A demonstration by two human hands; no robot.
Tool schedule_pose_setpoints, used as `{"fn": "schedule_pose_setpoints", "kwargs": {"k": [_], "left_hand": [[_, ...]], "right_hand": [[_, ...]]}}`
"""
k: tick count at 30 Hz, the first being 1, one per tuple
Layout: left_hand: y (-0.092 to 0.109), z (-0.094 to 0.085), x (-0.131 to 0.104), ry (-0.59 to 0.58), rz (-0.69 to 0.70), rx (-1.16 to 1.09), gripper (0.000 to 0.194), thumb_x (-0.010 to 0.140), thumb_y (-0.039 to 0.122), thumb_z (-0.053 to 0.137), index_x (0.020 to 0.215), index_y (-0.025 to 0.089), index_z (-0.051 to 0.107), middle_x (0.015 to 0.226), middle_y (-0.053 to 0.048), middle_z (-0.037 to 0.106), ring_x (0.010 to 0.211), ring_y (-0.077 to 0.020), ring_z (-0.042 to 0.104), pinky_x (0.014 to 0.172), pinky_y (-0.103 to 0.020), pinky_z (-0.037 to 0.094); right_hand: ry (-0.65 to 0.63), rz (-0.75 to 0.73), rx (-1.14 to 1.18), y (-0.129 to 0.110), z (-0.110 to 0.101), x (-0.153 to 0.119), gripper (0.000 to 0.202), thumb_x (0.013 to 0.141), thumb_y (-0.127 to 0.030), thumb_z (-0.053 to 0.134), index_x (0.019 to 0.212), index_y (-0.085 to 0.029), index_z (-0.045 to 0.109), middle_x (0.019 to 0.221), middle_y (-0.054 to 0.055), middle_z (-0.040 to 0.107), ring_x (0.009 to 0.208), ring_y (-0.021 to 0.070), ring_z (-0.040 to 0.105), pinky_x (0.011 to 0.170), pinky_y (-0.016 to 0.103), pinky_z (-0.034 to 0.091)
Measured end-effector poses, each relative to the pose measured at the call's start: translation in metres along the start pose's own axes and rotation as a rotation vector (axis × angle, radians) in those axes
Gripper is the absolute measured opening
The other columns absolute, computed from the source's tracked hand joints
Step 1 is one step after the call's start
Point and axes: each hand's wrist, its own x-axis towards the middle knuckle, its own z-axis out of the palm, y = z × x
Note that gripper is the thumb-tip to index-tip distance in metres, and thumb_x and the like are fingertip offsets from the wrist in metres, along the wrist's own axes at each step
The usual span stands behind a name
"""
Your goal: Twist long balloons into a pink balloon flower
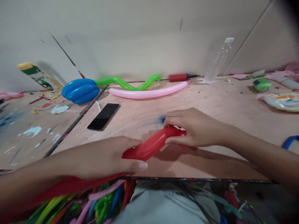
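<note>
A long red balloon (151, 144) is stretched between my two hands above the front of the table. My left hand (114, 155) is wrapped round it, thumb in front, and the balloon's long end trails out under my left forearm past the table edge. My right hand (187, 124) grips the other end, where the red looks folded or twisted; the fingers partly hide that spot. Behind my hands lies a pink long balloon (147, 94). A blue bundled balloon (80, 91) with a green zigzag balloon (126, 84) rests against the wall.
A black phone (104, 116) lies left of my hands. At the back are a red balloon pump (177, 77) and a clear bottle (218, 62). Green tape (262, 84) and a plastic-wrapped packet (282, 102) sit at right. Several balloons (102, 202) fill the space below the table edge.
</note>
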Motion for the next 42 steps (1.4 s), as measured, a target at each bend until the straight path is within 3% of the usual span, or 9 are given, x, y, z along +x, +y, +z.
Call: {"fn": "schedule_pose_setpoints", "kwargs": {"k": [3, 8, 13, 17, 23, 29, 33, 37, 42], "left_hand": [[-0.003, 0.019, 0.008, -0.077, -0.02, -0.203, 0.03, 0.091, 0.048, 0.063, 0.11, 0.026, 0.073, 0.093, -0.001, 0.076, 0.086, -0.0221, 0.071, 0.076, -0.028, 0.054], [-0.016, 0.05, 0.025, 0.162, -0.149, -0.562, 0.04, 0.092, 0.054, 0.06, 0.109, 0.019, 0.065, 0.072, 0.002, 0.064, 0.052, -0.0143, 0.06, 0.048, -0.023, 0.047], [-0.018, 0.049, 0.041, 0.315, -0.128, -0.825, 0.038, 0.091, 0.054, 0.061, 0.097, 0.017, 0.063, 0.068, 0.002, 0.062, 0.05, -0.0135, 0.057, 0.047, -0.024, 0.046], [-0.018, 0.048, 0.056, 0.398, -0.001, -0.997, 0.027, 0.09, 0.043, 0.066, 0.097, 0.017, 0.064, 0.085, 0.0, 0.068, 0.072, -0.0148, 0.063, 0.067, -0.024, 0.053], [-0.022, 0.052, 0.071, 0.272, 0.066, -1.079, 0.021, 0.09, 0.036, 0.067, 0.098, 0.017, 0.068, 0.098, -0.002, 0.072, 0.09, -0.0181, 0.066, 0.087, -0.027, 0.052], [-0.037, 0.052, 0.079, 0.172, 0.044, -1.122, 0.024, 0.085, 0.032, 0.066, 0.099, 0.014, 0.073, 0.098, -0.006, 0.075, 0.086, -0.0212, 0.067, 0.084, -0.031, 0.052], [-0.041, 0.049, 0.077, 0.012, 0.006, -1.089, 0.029, 0.082, 0.029, 0.066, 0.106, 0.013, 0.072, 0.096, -0.007, 0.075, 0.077, -0.0186, 0.065, 0.074, -0.028, 0.049], [-0.039, 0.045, 0.075, -0.142, 0.1, -1.029, 0.036, 0.08, 0.027, 0.075, 0.114, 0.016, 0.068, 0.104, -0.006, 0.073, 0.086, -0.0183, 0.066, 0.081, -0.028, 0.049], [-0.036, 0.043, 0.074, -0.154, 0.137, -0.959, 0.041, 0.075, 0.024, 0.081, 0.113, 0.017, 0.067, 0.107, -0.006, 0.071, 0.095, -0.0211, 0.066, 0.089, -0.034, 0.05]], "right_hand": [[0.074, -0.022, 0.066, -0.004, 0.009, 0.001, 0.027, 0.092, -0.046, 0.062, 0.089, -0.02, 0.065, 0.086, 0.002, 0.065, 0.073, 0.0167, 0.056, 0.064, 0.028, 0.036], [0.177, 0.029, 0.23, -0.002, 0.015, -0.002, 0.023, 0.095, -0.04, 0.061, 0.104, -0.019, 0.068, 0.098, 0.004, 0.069, 0.085, 0.0178, 0.061, 0.073, 0.029, 0.043], [0.202, -0.03, 0.589, -0.003, 0.01, -0.009, 0.034, 0.102, -0.032, 0.051, 0.133, -0.023, 0.06, 0.122, 0.005, 0.069, 0.104, 0.0177, 0.063, 0.089, 0.03, 0.048], [0.189, -0.099, 0.466, -0.008, 0.017, -0.009, 0.05, 0.097, -0.033, 0.063, 0.145, -0.027, 0.052, 0.125, 0.005, 0.068, 0.104, 0.0178, 0.063, 0.091, 0.03, 0.047], [0.304, -0.124, -0.024, -0.01, 0.026, -0.006, 0.032, 0.101, -0.041, 0.056, 0.126, -0.025, 0.067, 0.102, 0.006, 0.067, 0.091, 0.0203, 0.059, 0.084, 0.034, 0.045], [0.209, -0.109, -0.061, 0.006, 0.021, -0.004, 0.034, 0.102, -0.04, 0.053, 0.132, -0.028, 0.063, 0.129, 0.011, 0.059, 0.109, 0.0237, 0.056, 0.089, 0.038, 0.048], [0.157, -0.169, 0.01, 0.022, 0.023, -0.004, 0.039, 0.101, -0.041, 0.054, 0.139, -0.03, 0.059, 0.122, 0.009, 0.06, 0.103, 0.0211, 0.058, 0.085, 0.034, 0.048], [0.124, -0.185, 0.03, 0.02, 0.026, -0.004, 0.046, 0.097, -0.052, 0.059, 0.136, -0.027, 0.06, 0.102, 0.004, 0.061, 0.087, 0.0182, 0.058, 0.074, 0.03, 0.046], [0.202, -0.123, -0.094, 0.012, 0.025, -0.004, 0.036, 0.099, -0.045, 0.057, 0.13, -0.028, 0.062, 0.127, 0.01, 0.06, 0.105, 0.0231, 0.059, 0.084, 0.035, 0.048]]}}
